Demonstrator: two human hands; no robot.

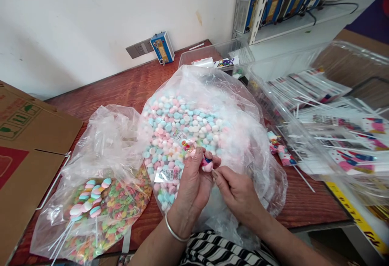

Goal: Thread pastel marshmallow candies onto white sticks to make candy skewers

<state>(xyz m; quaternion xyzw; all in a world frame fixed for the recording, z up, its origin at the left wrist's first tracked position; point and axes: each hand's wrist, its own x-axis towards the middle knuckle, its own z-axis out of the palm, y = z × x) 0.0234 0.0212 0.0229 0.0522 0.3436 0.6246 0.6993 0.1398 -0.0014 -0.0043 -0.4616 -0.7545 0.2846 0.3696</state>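
Between the thumb and fingers of my left hand (196,181) is a marshmallow lollipop (207,166) in a printed clear wrapper, with pink and dark blue showing. My right hand (238,195) pinches the lollipop's lower end, where a bit of white stick shows. Both hands are over a large clear bag of pink, blue and white marshmallows (173,116). A loose clear printed wrapper (166,174) lies on that bag. To the left, several unwrapped marshmallow lollipops (91,197) rest on a bag of colourful gummy rings (124,205).
A clear plastic bin (273,136) at the right holds printed wrappers and white sticks. Beside it lie finished wrapped lollipops (284,154). A cardboard box (45,136) stands at the left. A blue device (163,48) leans by the wall sockets (139,50).
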